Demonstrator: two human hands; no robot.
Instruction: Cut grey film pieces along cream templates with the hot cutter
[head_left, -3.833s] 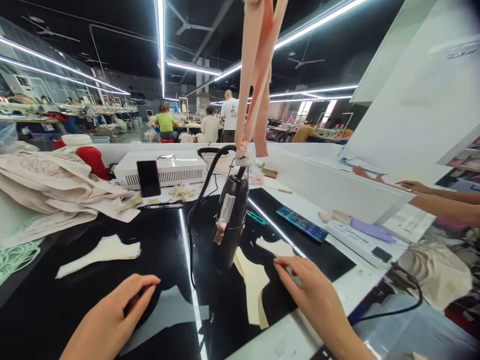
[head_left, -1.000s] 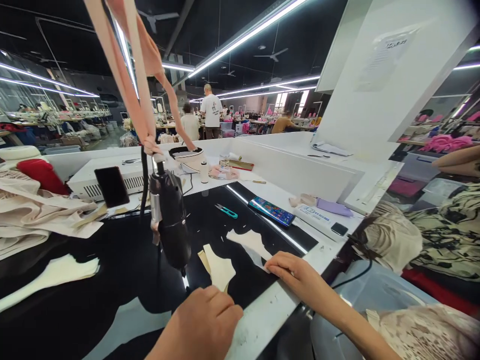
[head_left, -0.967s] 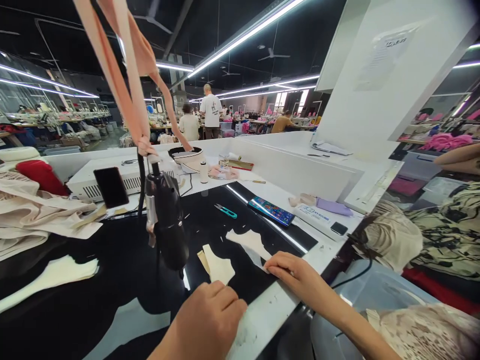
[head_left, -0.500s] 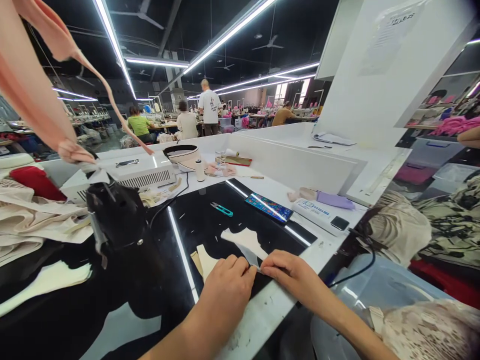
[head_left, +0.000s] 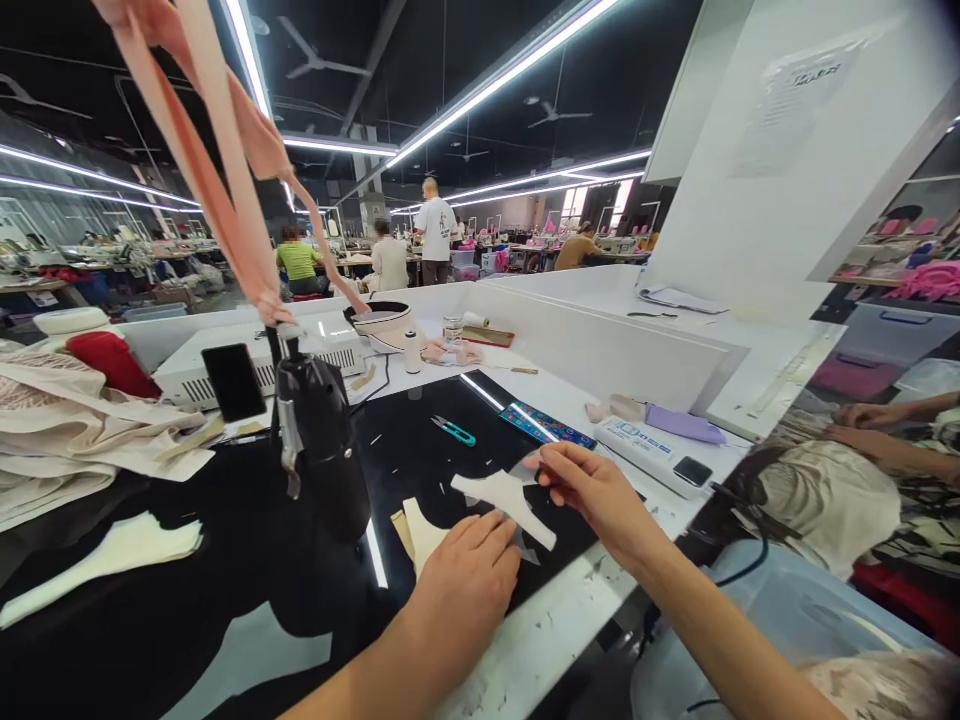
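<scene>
My left hand [head_left: 474,562] lies with its fingers stretched out, the tips touching the lower edge of a white cut fabric piece [head_left: 501,490]. Close by, on its left, sits a cream fabric piece [head_left: 422,530], partly hidden under the hand. My right hand [head_left: 589,490] is raised slightly above the white piece, thumb and fingers pinched on a thin see-through film [head_left: 523,465]. Its far end is blurred. A bit of similar film [head_left: 529,550] shows below the white piece. Teal thread snips [head_left: 454,431] rest beyond both hands.
A black pressing tool [head_left: 319,430] with pink fabric strips tied to it stands left of centre. Cream pieces [head_left: 105,565] and a grey film shape [head_left: 251,660] lie at left. A patterned phone [head_left: 547,424] and white box [head_left: 649,452] are beyond my right hand. Another person's hands show at far right.
My right hand has lifted away from the table edge and moved up and slightly right, with the film in its fingers. The white fabric piece now lies more uncovered. My left hand stays low.
</scene>
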